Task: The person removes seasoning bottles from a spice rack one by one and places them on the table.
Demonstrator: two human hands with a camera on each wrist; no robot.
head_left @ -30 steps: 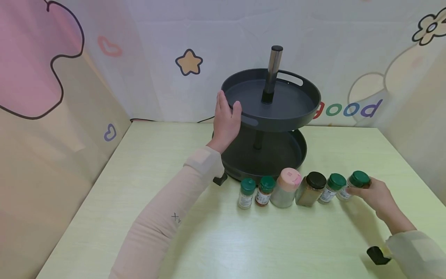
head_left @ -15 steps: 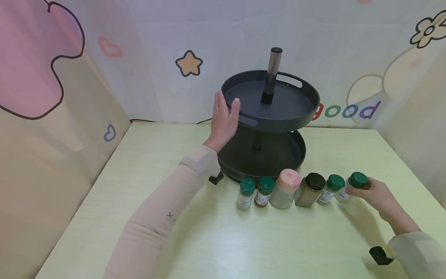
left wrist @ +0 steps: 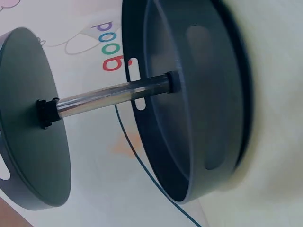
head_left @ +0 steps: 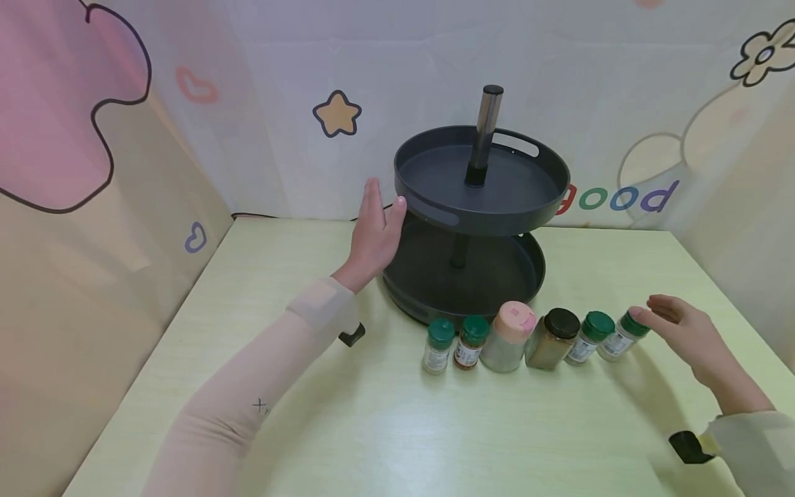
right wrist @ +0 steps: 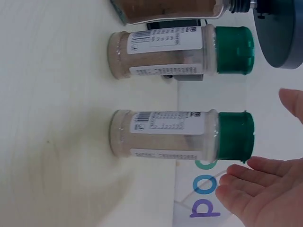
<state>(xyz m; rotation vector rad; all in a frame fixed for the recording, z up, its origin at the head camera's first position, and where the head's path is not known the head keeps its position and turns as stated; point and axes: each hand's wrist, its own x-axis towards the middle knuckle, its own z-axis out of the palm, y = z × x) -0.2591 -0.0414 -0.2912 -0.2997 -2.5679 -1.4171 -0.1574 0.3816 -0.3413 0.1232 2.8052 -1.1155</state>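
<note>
A black two-tier round tray rack, with upper tray (head_left: 491, 219) and lower tray (head_left: 422, 307), stands at the table's back. My left hand (head_left: 375, 235) is just left of the upper tray, fingers straight, holding nothing. In the left wrist view only a bit of skin shows at the lower left corner. My right hand (head_left: 689, 337) hovers behind the cap of the rightmost green-capped spice jar (head_left: 616, 343), thumb and fingers spread. In the right wrist view that jar (right wrist: 165, 137) stands upright, with fingers (right wrist: 251, 182) beside its cap and no grip on it.
Left of that jar, a row holds another green-capped jar (head_left: 582, 345), a black-capped jar (head_left: 549, 345), a pink-capped jar (head_left: 504, 348) and two more green-capped jars, red-filled (head_left: 467, 352) and pale (head_left: 436, 355). A printed cloth (head_left: 279, 124) hangs behind the table (head_left: 397, 442).
My left hand has moved left and down, away from the upper tray's rim. My right hand has let go of the rightmost spice jar and drawn slightly right. The jars stay in place.
</note>
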